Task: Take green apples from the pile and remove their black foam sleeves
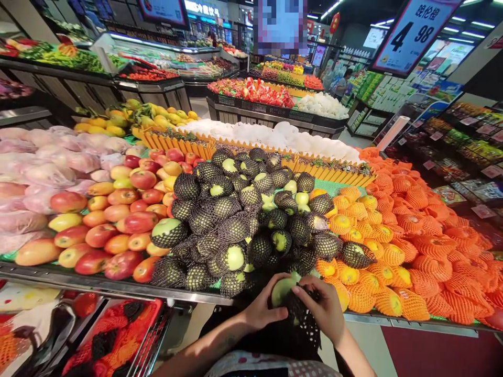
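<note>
Both my hands hold one green fruit [283, 289] in front of the display's edge. My left hand [262, 310] grips it from the left, thumb across the fruit. My right hand [324, 308] pinches the black foam net [302, 320] that hangs around the fruit's lower half. Just beyond my hands lies a heap of green fruits in black nets [243, 225] on the stand.
Red and yellow mangoes [118, 220] fill the stand's left part, oranges in orange nets [408, 246] the right. A metal rim [98, 285] edges the stand. A cart with loose nets [113, 335] stands lower left. More produce stands and a price sign [412, 31] lie beyond.
</note>
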`<action>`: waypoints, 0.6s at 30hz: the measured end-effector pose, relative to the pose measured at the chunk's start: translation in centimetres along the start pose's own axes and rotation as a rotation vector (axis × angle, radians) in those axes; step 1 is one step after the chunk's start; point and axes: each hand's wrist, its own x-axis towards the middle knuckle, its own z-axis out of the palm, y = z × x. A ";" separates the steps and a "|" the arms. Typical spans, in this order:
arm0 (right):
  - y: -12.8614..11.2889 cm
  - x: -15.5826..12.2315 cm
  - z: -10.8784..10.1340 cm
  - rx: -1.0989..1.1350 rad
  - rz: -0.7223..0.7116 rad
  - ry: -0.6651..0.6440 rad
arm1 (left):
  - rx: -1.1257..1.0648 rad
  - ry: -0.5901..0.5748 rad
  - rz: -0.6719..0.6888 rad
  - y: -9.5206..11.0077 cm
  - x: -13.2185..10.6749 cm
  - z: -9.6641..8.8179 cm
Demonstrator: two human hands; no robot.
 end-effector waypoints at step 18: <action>-6.1 -4.2 15.8 1.102 0.382 -0.085 | -0.341 0.274 -0.295 9.2 -9.3 -11.7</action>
